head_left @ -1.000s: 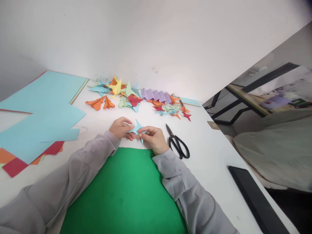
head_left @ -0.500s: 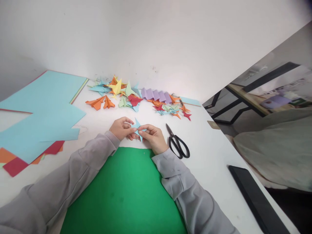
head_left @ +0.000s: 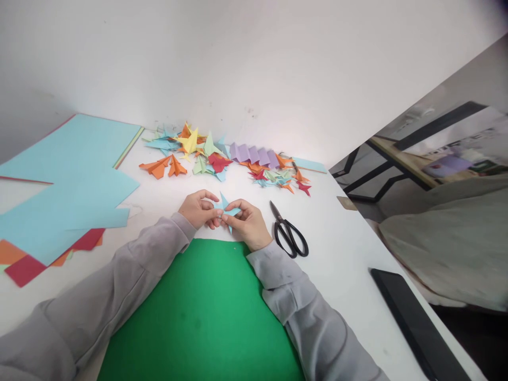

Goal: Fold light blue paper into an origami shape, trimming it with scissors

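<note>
Nearest, a green sheet (head_left: 198, 312) is spread. Just beyond it, a folded blue paper (head_left: 232, 212) is pinched by the left hand (head_left: 199, 209) and the right hand (head_left: 250, 225). Scissors (head_left: 281, 219) are laid to the right; coloured folded shapes (head_left: 217, 162) are heaped along the far wall (head_left: 254, 69).

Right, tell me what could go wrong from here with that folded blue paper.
The left hand and right hand both pinch the small blue paper, so an uneven pull might tear or crumple it.

The scissors lie close beside the right hand; a sideways move could knock them.
</note>
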The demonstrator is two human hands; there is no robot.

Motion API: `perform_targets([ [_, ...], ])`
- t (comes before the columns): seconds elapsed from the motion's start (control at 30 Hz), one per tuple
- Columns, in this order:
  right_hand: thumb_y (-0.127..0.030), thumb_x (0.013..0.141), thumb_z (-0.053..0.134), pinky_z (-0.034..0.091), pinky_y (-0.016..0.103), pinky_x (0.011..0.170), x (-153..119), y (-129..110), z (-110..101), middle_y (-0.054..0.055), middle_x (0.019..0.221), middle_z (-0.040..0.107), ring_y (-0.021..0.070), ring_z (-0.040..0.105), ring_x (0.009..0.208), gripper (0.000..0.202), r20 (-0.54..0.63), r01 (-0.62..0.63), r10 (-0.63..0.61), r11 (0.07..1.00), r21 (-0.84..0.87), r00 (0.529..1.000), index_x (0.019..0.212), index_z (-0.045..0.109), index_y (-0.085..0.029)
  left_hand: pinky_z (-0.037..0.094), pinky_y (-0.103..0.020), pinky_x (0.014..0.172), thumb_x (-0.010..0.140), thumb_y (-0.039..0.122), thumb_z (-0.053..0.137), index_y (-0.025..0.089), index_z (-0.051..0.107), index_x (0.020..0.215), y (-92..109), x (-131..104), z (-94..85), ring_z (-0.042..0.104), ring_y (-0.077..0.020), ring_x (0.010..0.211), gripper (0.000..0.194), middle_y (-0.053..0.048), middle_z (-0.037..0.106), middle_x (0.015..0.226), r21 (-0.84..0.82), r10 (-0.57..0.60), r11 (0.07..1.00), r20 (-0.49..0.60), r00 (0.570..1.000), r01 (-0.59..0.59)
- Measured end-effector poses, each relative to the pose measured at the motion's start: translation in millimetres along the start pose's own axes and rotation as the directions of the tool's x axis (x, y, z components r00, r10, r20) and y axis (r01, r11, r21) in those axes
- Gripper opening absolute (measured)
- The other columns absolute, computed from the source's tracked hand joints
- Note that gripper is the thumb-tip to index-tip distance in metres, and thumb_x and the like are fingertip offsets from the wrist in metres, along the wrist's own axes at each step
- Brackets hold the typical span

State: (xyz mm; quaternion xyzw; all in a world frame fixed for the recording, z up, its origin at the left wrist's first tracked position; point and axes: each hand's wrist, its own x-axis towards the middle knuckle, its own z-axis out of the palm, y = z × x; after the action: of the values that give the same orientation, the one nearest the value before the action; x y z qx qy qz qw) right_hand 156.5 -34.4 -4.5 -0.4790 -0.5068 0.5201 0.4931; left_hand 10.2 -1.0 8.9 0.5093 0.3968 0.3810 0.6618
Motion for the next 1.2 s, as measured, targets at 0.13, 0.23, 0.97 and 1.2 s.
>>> perform_targets([
  [0.13, -0.033, 0.058, 0.073, 0.026, 0.018, 0.037, -1.0, -1.8, 1.9, -0.008, 0.039, 0.050, 0.0073, 0.044, 0.035, 0.029, -0.023, 0.005, -0.005, 0.999, -0.035, 1.000, 0.074, 0.054, -0.018, 0.043, -0.018, 0.032, 0.060, 0.010, 0.070, 0.013, 0.045, 0.082, 2.5, -0.8, 0.3, 0.052, -0.0111, 0.032, 0.033, 0.005, 0.054, 0.035, 0.003, -0.015, 1.000, 0.002, 1.000, 0.015],
  [0.23, -0.034, 0.057, 0.073, 0.028, 0.019, 0.038, -1.2, -0.9, 2.2, -0.008, 0.041, 0.052, 0.0082, 0.046, 0.036, 0.031, -0.023, -0.002, 0.001, 0.999, -0.045, 1.000, 0.074, 0.053, -0.018, 0.043, -0.018, 0.032, 0.060, 0.010, 0.071, 0.013, 0.045, 0.083, 3.8, -1.4, 1.2, 0.052, -0.0108, 0.031, 0.035, 0.005, 0.055, 0.035, 0.005, -0.027, 1.000, -0.007, 1.000, 0.027],
  [0.97, -0.035, 0.067, 0.066, 0.040, 0.024, 0.048, -0.2, 4.7, -2.9, -0.006, 0.046, 0.054, 0.0112, 0.052, 0.045, 0.021, -0.001, 0.059, -0.059, 0.994, 0.091, 0.998, 0.080, 0.060, -0.019, 0.047, -0.022, 0.036, 0.047, 0.015, 0.078, 0.011, 0.045, 0.091, 3.6, 1.5, -7.6, 0.056, -0.0137, 0.038, 0.055, 0.008, 0.051, 0.039, -0.093, -0.054, 0.994, 0.051, 0.997, 0.059],
  [1.2, -0.036, 0.064, 0.071, 0.043, 0.025, 0.052, -2.6, 2.0, 0.8, -0.005, 0.050, 0.060, 0.0117, 0.057, 0.049, 0.029, 0.058, 0.044, -0.049, 0.996, 0.079, 0.997, 0.080, 0.052, -0.020, 0.047, -0.023, 0.036, 0.050, 0.011, 0.076, 0.010, 0.045, 0.093, 4.8, 0.1, -5.2, 0.056, -0.0135, 0.036, 0.053, 0.007, 0.052, 0.039, -0.049, -0.045, 0.998, 0.026, 0.999, 0.046],
])
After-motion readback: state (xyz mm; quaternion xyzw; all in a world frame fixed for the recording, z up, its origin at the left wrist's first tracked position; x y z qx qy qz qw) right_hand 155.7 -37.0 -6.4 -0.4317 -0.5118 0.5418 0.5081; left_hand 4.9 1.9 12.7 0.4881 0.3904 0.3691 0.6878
